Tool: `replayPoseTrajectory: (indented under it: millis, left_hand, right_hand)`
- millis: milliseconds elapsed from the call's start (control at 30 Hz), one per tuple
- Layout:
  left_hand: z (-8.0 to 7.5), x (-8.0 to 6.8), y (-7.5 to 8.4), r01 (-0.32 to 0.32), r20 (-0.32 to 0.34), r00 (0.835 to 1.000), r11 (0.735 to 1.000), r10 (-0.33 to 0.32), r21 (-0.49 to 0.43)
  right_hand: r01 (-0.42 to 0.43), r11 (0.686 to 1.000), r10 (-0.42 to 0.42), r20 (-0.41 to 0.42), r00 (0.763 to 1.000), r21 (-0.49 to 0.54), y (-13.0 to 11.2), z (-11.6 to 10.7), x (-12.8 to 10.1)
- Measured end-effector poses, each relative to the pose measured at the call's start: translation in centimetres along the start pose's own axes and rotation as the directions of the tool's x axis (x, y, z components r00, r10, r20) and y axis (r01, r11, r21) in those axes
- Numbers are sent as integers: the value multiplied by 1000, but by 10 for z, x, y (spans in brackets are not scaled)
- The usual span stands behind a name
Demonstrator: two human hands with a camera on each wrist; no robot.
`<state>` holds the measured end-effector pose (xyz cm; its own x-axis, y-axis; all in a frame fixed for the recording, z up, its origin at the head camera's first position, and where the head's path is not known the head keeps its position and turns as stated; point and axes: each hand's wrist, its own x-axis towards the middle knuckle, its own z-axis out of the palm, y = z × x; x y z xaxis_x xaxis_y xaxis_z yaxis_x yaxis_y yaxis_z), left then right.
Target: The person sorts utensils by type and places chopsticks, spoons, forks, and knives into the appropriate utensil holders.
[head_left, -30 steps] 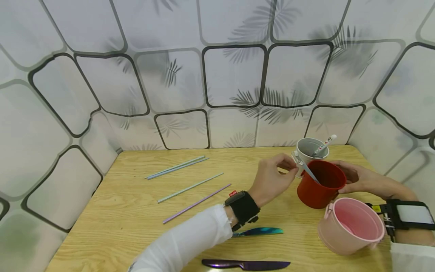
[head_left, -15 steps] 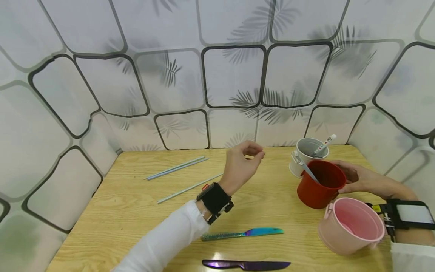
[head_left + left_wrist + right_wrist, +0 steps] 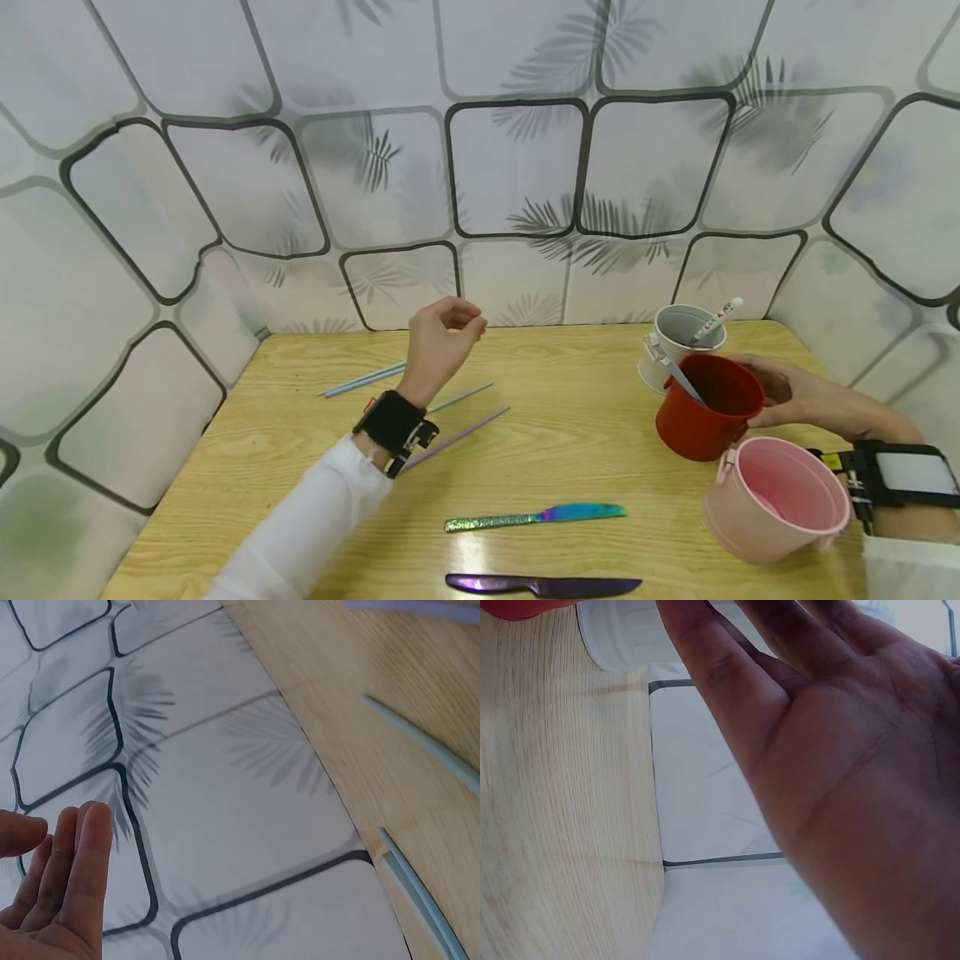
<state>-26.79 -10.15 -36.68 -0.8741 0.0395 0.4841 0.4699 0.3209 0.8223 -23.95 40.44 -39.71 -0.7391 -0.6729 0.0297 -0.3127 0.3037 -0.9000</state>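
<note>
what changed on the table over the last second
The left hand let go of the grey utensil at the red cup and swung left, empty, above the straws. The right hand stayed against the red cup; cups, knives and straws kept their places.

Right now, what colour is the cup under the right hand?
Red cup; head view shows it best.
</note>
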Motion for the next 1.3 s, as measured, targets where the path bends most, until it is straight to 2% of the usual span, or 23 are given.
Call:
replayPoseTrajectory:
  millis: [167, 367, 667, 833, 1033, 1300]
  left_hand:
    - [-28, 3, -19, 38, -23, 999, 999, -38, 31]
    - [-60, 4, -41, 111, -23, 994, 986, -109, 122]
    - [-99, 12, -63, 124, -7, 992, 945, -127, 304]
    - [-115, 19, -71, 131, -2, 990, 913, -141, 385]
    - [-131, 26, -76, 142, 8, 986, 871, -166, 470]
    - [-138, 28, -83, 114, 41, 986, 839, -160, 531]
  right_hand:
    - [4, 1000, -4, -5, 1000, -5, 2, -1, 0]
    - [-1, 1000, 1, -11, 1000, -19, 1, 0, 0]
    - [23, 1000, -23, 9, 1000, -7, -3, 0, 0]
    - [-9, 1000, 9, -5, 1000, -19, -3, 0, 1]
    - [1, 1000, -1, -3, 1000, -27, -4, 0, 2]
    - [3, 1000, -3, 2, 1000, -26, -1, -1, 0]
